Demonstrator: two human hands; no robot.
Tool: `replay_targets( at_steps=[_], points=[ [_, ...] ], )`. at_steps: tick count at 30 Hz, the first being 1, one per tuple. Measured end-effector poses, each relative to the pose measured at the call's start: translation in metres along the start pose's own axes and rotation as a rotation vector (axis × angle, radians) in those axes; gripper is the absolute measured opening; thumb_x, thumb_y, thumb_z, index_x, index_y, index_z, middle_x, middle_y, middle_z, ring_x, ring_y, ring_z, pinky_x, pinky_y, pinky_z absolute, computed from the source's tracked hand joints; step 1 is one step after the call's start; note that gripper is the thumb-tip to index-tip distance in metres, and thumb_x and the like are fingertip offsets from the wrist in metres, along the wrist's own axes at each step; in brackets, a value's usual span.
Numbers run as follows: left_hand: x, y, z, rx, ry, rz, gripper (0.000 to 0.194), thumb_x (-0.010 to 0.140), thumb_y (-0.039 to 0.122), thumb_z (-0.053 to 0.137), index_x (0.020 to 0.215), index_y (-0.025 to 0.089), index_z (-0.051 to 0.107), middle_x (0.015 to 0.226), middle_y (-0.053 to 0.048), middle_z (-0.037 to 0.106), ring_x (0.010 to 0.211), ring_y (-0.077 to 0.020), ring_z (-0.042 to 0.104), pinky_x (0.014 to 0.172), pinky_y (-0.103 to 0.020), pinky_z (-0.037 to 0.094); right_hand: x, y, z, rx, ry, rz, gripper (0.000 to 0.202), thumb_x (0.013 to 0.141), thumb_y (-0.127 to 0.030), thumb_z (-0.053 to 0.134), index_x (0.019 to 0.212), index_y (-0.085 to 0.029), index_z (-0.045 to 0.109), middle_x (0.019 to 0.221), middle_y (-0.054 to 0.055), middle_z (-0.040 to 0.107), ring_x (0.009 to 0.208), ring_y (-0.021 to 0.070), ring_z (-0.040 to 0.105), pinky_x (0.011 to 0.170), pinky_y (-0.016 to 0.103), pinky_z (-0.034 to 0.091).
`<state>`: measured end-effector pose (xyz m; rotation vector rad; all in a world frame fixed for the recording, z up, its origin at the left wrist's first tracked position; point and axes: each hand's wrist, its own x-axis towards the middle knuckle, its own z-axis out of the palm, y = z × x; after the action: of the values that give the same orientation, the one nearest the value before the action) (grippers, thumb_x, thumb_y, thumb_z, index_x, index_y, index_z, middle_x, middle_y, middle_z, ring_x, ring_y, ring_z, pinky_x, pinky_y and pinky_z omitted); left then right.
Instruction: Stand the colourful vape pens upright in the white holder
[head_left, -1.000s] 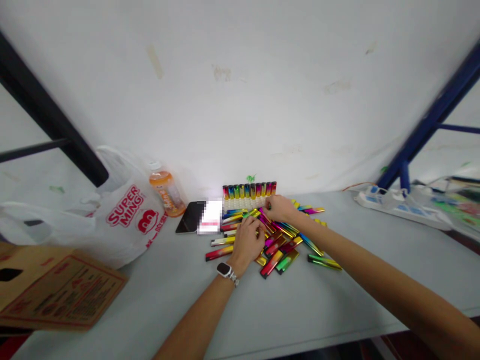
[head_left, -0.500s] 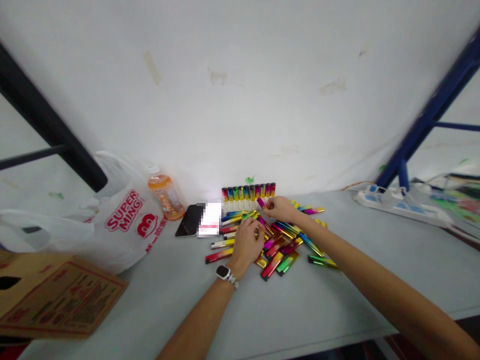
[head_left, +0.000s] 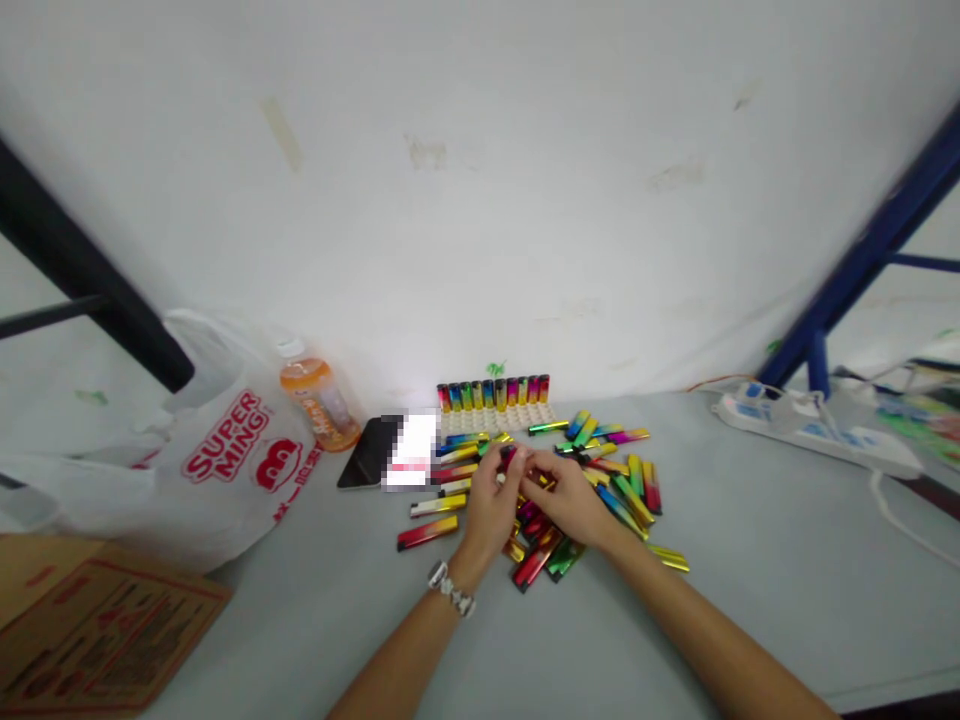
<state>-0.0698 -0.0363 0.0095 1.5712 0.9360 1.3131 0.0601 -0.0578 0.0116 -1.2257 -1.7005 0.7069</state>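
Note:
My left hand and my right hand meet over a loose heap of shiny colour-graded lighters. Between their fingertips is a dark magenta lighter, mostly covered by the fingers. Both hands are closed around it, and I cannot tell which one bears it more. Just beyond, a row of upright lighters stands along the back of a pale tray with small holes. A red and yellow lighter lies left of my left wrist.
A phone with a blurred bright screen lies left of the heap. Farther left are an orange drink bottle, a white plastic bag and a cardboard box. A white power strip lies at right, beside a blue metal post.
My right hand has come back from the tray toward my left hand with the magenta lighter. My left hand has lifted off the heap and closed at the lighter. The view has shifted slightly.

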Motion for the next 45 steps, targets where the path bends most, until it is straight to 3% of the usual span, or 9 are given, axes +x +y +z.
replay_targets(
  at_steps=[5,8,11,17,20,23,35,40,45],
  points=[
    [0.004,-0.003,-0.005,-0.039,0.105,0.026,0.032,0.095,0.046,0.046,0.087,0.018,0.059,0.083,-0.002,0.063,0.082,-0.0143,0.060,0.079,-0.026,0.048,0.004,-0.003,-0.007,-0.036,0.098,-0.003,0.016,0.089,-0.034,0.055,0.083,-0.023,0.065,0.078,0.004,0.065,0.075,0.0200,0.058,0.072,0.033,0.046],
    [0.007,-0.009,-0.007,-0.101,0.178,-0.032,0.033,0.094,0.051,0.046,0.089,0.020,0.055,0.061,0.005,0.047,0.055,-0.0097,0.045,0.057,-0.021,0.040,0.002,-0.002,-0.011,-0.049,0.115,0.023,0.022,0.090,-0.038,0.054,0.075,-0.024,0.062,0.073,0.004,0.063,0.071,0.0206,0.057,0.069,0.034,0.045],
    [0.008,-0.010,-0.009,-0.143,0.187,-0.112,0.038,0.088,0.058,0.053,0.090,0.020,0.056,0.055,0.007,0.039,0.048,-0.0085,0.033,0.048,-0.021,0.030,0.000,-0.001,-0.011,-0.042,0.127,0.027,0.026,0.090,-0.039,0.053,0.071,-0.024,0.061,0.070,0.004,0.063,0.068,0.0201,0.056,0.067,0.034,0.044],
    [0.005,-0.004,-0.015,-0.293,0.031,-0.273,0.059,0.086,0.070,0.041,0.069,0.016,0.058,0.048,0.006,0.032,0.044,-0.0072,0.026,0.044,-0.020,0.022,0.001,-0.003,-0.009,-0.089,0.160,0.023,0.033,0.091,-0.041,0.051,0.065,-0.022,0.059,0.063,0.002,0.060,0.063,0.0181,0.055,0.063,0.031,0.042],
    [0.003,0.002,-0.014,-0.327,0.098,-0.352,0.061,0.080,0.074,0.044,0.059,0.017,0.053,0.046,0.004,0.037,0.046,-0.0084,0.035,0.044,-0.020,0.027,-0.001,-0.005,-0.007,-0.114,0.161,-0.008,0.036,0.092,-0.041,0.050,0.063,-0.021,0.057,0.061,0.001,0.058,0.060,0.0170,0.053,0.061,0.030,0.040],
    [0.000,0.008,-0.010,-0.301,0.124,-0.346,0.058,0.077,0.069,0.053,0.052,0.017,0.048,0.051,0.001,0.046,0.049,-0.0082,0.041,0.046,-0.020,0.032,-0.004,-0.005,-0.004,-0.137,0.164,-0.029,0.037,0.092,-0.039,0.049,0.061,-0.020,0.056,0.059,0.001,0.058,0.058,0.0157,0.052,0.060,0.029,0.038],
    [-0.004,0.005,-0.009,-0.158,0.128,-0.220,0.042,0.083,0.045,0.049,0.050,0.019,0.046,0.051,0.002,0.046,0.048,-0.0094,0.041,0.045,-0.021,0.030,-0.011,0.007,0.005,-0.179,0.139,-0.099,0.038,0.094,-0.040,0.048,0.063,-0.019,0.057,0.058,-0.001,0.055,0.057,0.0139,0.047,0.060,0.027,0.037],
    [-0.005,0.003,-0.010,-0.187,0.092,-0.280,0.044,0.084,0.049,0.045,0.053,0.019,0.046,0.048,0.004,0.041,0.044,-0.0077,0.034,0.043,-0.020,0.025,-0.011,0.005,0.004,-0.172,0.121,-0.099,0.041,0.094,-0.041,0.047,0.060,-0.020,0.052,0.055,-0.002,0.050,0.054,0.0130,0.045,0.059,0.027,0.036],
    [-0.007,0.007,-0.009,-0.250,0.058,-0.332,0.057,0.082,0.067,0.046,0.053,0.017,0.047,0.049,0.004,0.041,0.043,-0.0062,0.033,0.042,-0.020,0.023,-0.011,0.005,0.005,-0.178,0.128,-0.098,0.040,0.094,-0.039,0.048,0.059,-0.020,0.050,0.054,-0.003,0.047,0.053,0.0122,0.044,0.059,0.027,0.035]
  ],
)
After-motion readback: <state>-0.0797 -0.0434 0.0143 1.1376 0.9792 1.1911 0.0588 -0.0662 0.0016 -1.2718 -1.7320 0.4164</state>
